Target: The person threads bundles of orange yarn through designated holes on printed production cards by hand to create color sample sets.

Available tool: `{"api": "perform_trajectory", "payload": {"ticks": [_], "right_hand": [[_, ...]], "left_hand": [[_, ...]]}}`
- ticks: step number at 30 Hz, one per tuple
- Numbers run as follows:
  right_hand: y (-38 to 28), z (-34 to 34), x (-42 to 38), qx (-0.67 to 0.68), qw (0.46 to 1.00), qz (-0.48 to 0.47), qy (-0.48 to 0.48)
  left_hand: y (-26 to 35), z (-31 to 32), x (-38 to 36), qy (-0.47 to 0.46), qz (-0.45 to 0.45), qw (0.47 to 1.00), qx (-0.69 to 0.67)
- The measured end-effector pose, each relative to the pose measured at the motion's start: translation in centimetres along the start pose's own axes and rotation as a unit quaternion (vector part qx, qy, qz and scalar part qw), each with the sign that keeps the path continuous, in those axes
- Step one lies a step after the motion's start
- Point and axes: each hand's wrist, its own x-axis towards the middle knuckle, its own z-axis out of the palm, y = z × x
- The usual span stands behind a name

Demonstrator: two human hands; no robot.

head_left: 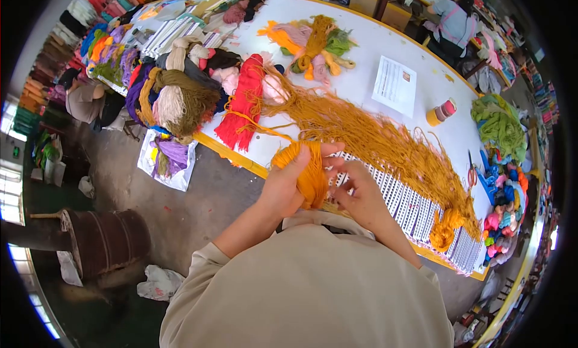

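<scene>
My left hand (284,185) is wrapped round a wound bundle of orange yarn (313,178), held in front of my chest at the table's near edge. Close beside it, my right hand (361,191) has its fingers curled in toward the thumb; whatever they pinch is too small to make out. Behind both hands a long spread of mustard yarn (373,131) runs across the table. Partly under it lies a row of white strips with dark dots (409,206). A smaller orange yarn bundle (445,230) rests on the strips at the right.
The white table (361,41) has a yellow edge. On it are a red yarn hank (244,101), heaped skeins (183,101), a printed sheet (394,86), thread spools (441,112) and scissors (472,169). A rusty drum (105,242) stands left. Two other people (454,26) sit farther off.
</scene>
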Motion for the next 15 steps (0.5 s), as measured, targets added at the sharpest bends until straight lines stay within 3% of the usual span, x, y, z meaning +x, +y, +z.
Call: {"api": "perform_trajectory", "payload": {"ticks": [1,3,5,6,9,15], "right_hand": [[0.7,0.5,0.4,0.006,0.992,-0.075,0.098],[-0.1,-0.2,0.5,0.061,0.993,-0.042,0.095],[-1.4,-0.4,0.5,0.200,0.980,0.011,0.015],[-1.2,-0.1,0.6,0.198,0.980,-0.026,0.009],[-1.3,0.6,0.6,0.223,0.974,-0.024,0.015],[-1.7,0.7,0.2,0.307,0.952,0.003,0.019]], "left_hand": [[-0.1,0.0,0.1,0.000,0.002,1.000,0.001],[-0.8,0.4,0.1,0.018,0.040,0.999,0.017],[-1.2,0.6,0.1,0.017,0.040,0.999,0.009],[-1.5,0.8,0.1,0.016,0.042,0.999,0.000],[-1.5,1.5,-0.1,0.023,0.056,0.996,0.065],[-1.2,2.1,-0.6,0.074,0.046,0.996,0.021]]}}
